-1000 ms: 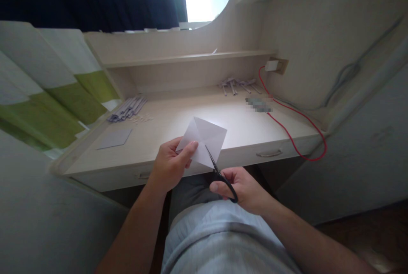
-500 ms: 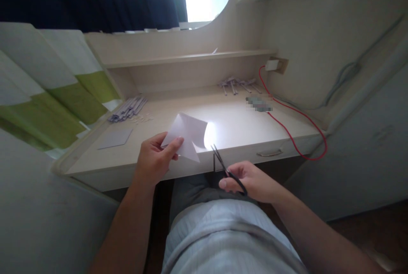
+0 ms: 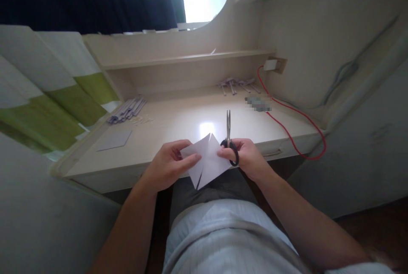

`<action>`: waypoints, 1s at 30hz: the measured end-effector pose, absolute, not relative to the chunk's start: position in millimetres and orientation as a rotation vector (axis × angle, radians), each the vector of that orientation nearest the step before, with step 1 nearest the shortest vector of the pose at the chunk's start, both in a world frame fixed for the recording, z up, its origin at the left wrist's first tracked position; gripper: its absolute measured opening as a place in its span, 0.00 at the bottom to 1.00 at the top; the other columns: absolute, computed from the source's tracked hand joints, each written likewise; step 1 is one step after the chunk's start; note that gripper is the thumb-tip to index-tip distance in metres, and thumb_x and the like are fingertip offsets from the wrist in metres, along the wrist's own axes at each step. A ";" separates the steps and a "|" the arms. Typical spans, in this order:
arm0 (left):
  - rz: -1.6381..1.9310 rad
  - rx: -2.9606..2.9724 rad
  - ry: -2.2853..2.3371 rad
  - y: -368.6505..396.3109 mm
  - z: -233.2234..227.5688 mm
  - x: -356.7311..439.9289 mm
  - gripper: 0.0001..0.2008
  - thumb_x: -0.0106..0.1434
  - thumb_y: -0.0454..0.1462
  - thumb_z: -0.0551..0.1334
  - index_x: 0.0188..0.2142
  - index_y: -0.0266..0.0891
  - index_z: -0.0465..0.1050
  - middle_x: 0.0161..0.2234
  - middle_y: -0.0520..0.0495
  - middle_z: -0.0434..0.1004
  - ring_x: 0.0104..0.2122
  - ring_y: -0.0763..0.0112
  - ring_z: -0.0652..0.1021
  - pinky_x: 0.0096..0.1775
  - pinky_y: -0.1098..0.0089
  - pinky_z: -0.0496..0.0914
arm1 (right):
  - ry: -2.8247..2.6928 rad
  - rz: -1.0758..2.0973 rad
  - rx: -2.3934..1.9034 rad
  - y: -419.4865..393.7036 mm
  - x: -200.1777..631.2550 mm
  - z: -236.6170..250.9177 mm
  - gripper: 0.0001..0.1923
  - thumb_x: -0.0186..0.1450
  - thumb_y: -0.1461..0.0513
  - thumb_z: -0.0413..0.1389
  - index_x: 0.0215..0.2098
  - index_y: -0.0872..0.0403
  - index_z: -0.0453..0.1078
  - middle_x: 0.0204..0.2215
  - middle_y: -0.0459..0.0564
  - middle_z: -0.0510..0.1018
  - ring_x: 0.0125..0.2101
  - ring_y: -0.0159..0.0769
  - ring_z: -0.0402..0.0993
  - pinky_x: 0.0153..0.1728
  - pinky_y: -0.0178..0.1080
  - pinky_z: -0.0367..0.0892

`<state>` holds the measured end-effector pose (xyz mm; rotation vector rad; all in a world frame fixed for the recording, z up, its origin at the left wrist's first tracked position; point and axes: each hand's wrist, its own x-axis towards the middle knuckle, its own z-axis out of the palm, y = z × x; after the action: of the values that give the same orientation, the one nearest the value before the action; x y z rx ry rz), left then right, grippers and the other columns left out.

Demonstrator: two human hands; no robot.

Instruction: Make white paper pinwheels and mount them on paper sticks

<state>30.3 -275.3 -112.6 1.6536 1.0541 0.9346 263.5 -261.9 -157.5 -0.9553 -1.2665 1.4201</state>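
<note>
- At the front edge of a pale wooden desk, a sheet of white paper is held in the air between two bare hands; it is thin, creased into triangular facets, with one pointed corner hanging toward the lap.
- Left hand: thumb on top and fingers beneath, pinching the paper's left edge.
- Right hand: thumb tip pressed on the paper's right edge, the other fingers curled through the black loop handles of a pair of scissors.
- Scissors: slim metal blades shut together, pointing straight up and away from the person, clear of the paper's upper corner.
- Desk surface: smooth, light laminate with a bright patch of glare just beyond the paper.
- Far left of the desk: a flat grey square sheet, and behind it a loose heap of pale purple paper strips.
- Far right: a second bundle of strips against the back panel, near a glossy red cable that runs from a wall plug and loops over the desk edge.
- Above the desk: a narrow shelf; to the left, curtains banded in white, green and dark blue.
</note>
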 end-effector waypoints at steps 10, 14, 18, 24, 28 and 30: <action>1.175 1.321 1.018 -267.4 -133.3 49.6 0.21 0.55 0.47 0.75 0.42 0.35 0.81 0.34 0.45 0.83 0.30 0.68 0.79 0.28 0.73 0.74 | -1.046 1.313 -0.891 -262.6 254.9 -170.1 0.16 0.56 0.52 0.72 0.30 0.56 0.78 0.24 0.45 0.75 0.24 0.31 0.65 0.27 0.36 0.61; 1.194 1.341 1.014 -267.8 -140.6 52.7 0.18 0.60 0.48 0.72 0.31 0.33 0.81 0.26 0.48 0.77 0.25 0.72 0.74 0.25 0.73 0.73 | -0.991 1.267 -0.891 -262.3 250.9 -172.1 0.17 0.55 0.53 0.73 0.29 0.56 0.76 0.24 0.45 0.74 0.25 0.31 0.64 0.27 0.36 0.60; 1.220 1.334 1.004 -267.2 -145.0 54.2 0.18 0.62 0.48 0.70 0.28 0.35 0.77 0.22 0.51 0.72 0.22 0.74 0.71 0.23 0.74 0.70 | -0.948 1.209 -0.905 -265.2 246.0 -170.5 0.17 0.54 0.53 0.72 0.26 0.56 0.74 0.22 0.43 0.71 0.24 0.30 0.61 0.26 0.35 0.57; 1.181 1.333 0.980 -269.2 -148.1 56.5 0.19 0.61 0.48 0.71 0.24 0.35 0.73 0.20 0.51 0.71 0.20 0.75 0.71 0.24 0.74 0.68 | -0.909 1.125 -0.886 -267.8 239.6 -172.9 0.16 0.57 0.53 0.70 0.25 0.54 0.71 0.21 0.41 0.68 0.23 0.29 0.58 0.26 0.35 0.55; 1.210 1.326 1.006 -268.9 -149.1 57.6 0.19 0.62 0.49 0.70 0.27 0.36 0.74 0.20 0.52 0.72 0.20 0.74 0.72 0.24 0.73 0.69 | -0.949 1.126 -0.899 -270.0 237.9 -175.6 0.17 0.57 0.53 0.70 0.23 0.54 0.71 0.20 0.42 0.69 0.22 0.29 0.59 0.25 0.35 0.56; 1.226 1.327 1.018 -268.5 -148.8 58.0 0.19 0.62 0.49 0.70 0.27 0.36 0.74 0.19 0.52 0.72 0.19 0.73 0.72 0.24 0.72 0.69 | -0.969 1.127 -0.910 -271.4 237.3 -176.9 0.17 0.57 0.53 0.70 0.22 0.54 0.71 0.19 0.42 0.70 0.22 0.30 0.61 0.25 0.36 0.57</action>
<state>58.0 -268.5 -148.8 1.3272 1.0185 1.2264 237.3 -271.4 -176.9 -0.9095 -0.9687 1.1267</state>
